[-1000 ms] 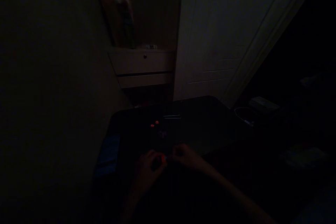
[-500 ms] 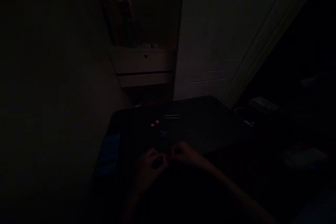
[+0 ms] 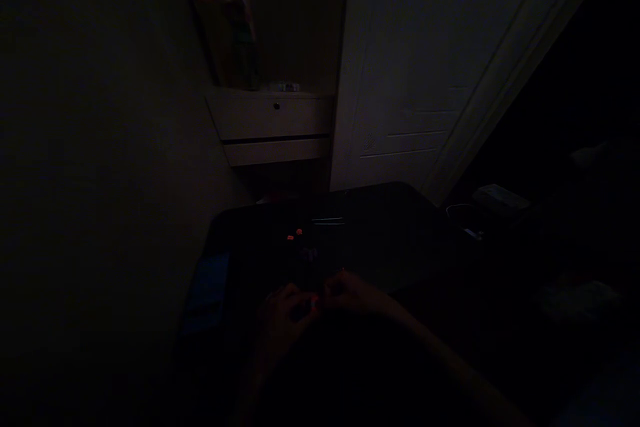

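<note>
The scene is very dark. My left hand (image 3: 284, 312) is closed, its thumb and fingers pinching a small red piece with a pale spot (image 3: 315, 303). Close against it on the right, my right hand (image 3: 353, 292) has its fingers drawn together; whatever is between them is too dark to make out. Beyond my hands on the dark table (image 3: 380, 233) lie a small purplish piece (image 3: 309, 255), an orange-red piece (image 3: 291, 237) and another orange-red piece (image 3: 299, 231). Two thin pale sticks (image 3: 329, 221) rest side by side behind them.
A blue flat item (image 3: 207, 290) lies at the table's left edge. Behind the table stand a drawer unit (image 3: 280, 119) and a pale door (image 3: 395, 80). Off to the right are a whitish box (image 3: 500, 198) and a cable (image 3: 457, 208). A wall (image 3: 100, 180) borders the left side.
The picture has become slightly darker over the table. Both hands stay almost in place, with the small red piece still between the left fingers.
</note>
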`<act>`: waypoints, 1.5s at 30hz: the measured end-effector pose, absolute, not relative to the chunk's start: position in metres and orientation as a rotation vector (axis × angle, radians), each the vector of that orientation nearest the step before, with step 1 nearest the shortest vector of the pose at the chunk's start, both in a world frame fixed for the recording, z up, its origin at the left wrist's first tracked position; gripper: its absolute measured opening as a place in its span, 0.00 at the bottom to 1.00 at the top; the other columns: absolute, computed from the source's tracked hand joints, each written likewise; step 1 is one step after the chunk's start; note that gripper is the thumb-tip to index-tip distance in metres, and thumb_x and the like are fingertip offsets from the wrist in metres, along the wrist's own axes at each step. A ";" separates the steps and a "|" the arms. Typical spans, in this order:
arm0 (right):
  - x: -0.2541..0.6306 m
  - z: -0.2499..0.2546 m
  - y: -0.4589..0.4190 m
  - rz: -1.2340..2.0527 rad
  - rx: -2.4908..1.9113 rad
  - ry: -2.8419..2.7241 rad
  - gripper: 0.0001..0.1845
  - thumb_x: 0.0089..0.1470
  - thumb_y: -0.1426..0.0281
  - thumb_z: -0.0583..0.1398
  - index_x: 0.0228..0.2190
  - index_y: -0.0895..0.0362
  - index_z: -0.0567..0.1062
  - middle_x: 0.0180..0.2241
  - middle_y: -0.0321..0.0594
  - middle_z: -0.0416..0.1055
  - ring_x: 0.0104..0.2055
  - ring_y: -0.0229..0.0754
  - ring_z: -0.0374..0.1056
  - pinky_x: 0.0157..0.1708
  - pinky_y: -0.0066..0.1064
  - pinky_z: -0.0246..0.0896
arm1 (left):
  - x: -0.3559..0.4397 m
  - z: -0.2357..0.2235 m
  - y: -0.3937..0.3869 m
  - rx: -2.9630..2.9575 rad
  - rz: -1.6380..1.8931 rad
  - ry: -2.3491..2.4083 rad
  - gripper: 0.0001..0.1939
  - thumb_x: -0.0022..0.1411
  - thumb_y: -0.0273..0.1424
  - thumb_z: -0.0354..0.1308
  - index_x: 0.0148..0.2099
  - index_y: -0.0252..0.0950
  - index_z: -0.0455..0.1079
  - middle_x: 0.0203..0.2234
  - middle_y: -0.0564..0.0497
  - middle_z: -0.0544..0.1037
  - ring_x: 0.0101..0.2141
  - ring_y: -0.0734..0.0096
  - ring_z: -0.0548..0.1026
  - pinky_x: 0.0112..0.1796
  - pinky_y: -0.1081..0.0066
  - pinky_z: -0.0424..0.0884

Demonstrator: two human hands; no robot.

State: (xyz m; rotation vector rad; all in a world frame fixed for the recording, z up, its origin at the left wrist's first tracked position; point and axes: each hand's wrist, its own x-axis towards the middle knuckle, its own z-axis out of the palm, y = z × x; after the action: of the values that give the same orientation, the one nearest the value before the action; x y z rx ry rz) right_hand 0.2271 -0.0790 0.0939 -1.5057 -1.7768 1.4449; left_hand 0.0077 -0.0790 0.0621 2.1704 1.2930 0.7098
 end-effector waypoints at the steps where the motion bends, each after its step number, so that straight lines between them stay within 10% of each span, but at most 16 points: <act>1: 0.228 0.093 -0.079 1.451 -1.498 -1.782 0.09 0.51 0.71 0.67 0.24 0.59 0.75 0.21 0.28 0.66 0.26 0.33 0.58 0.27 0.25 0.50 | 0.008 0.062 -0.079 2.176 0.711 1.295 0.09 0.61 0.39 0.70 0.45 0.50 0.85 0.34 0.53 0.81 0.38 0.64 0.80 0.40 0.67 0.72; 45: 0.233 0.078 -0.073 1.426 -1.458 -1.681 0.14 0.53 0.66 0.68 0.24 0.58 0.71 0.22 0.27 0.64 0.26 0.33 0.57 0.26 0.25 0.49 | 0.007 0.065 -0.076 2.137 0.684 1.297 0.10 0.58 0.39 0.69 0.43 0.46 0.84 0.33 0.53 0.81 0.37 0.63 0.79 0.38 0.68 0.72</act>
State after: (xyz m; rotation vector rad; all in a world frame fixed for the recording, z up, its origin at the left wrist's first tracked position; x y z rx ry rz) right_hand 0.2327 -0.0731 0.0785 -1.4578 -1.6810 1.4264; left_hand 0.0068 -0.0763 0.0648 2.1374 1.2971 0.6844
